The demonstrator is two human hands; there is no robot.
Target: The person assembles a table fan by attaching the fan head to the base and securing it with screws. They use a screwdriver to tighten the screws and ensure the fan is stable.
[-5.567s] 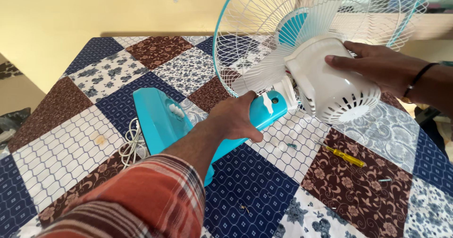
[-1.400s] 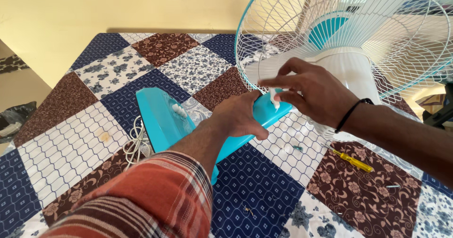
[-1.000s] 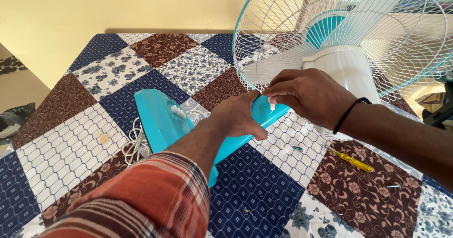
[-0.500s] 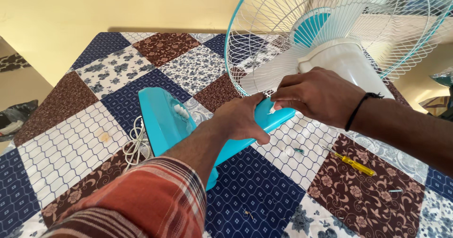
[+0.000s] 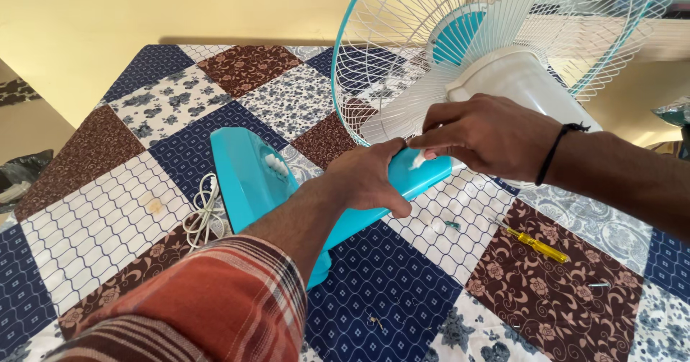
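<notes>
Compared with half a second back, barely anything's shifted: the fan's turquoise stand neck (image 5: 413, 179), mid-frame, is kept clamped by the left hand (image 5: 366, 179), while a small white knob (image 5: 417, 161) is kept pinched by the right hand (image 5: 489, 136).

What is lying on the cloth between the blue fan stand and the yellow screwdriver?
In the head view, a small bluish screw-like piece lies on the patchwork cloth between the stand and the screwdriver.

Glossy plastic fan stand (image 5: 420, 179), wire grille (image 5: 402, 53), patchwork cloth (image 5: 108, 211)
</notes>
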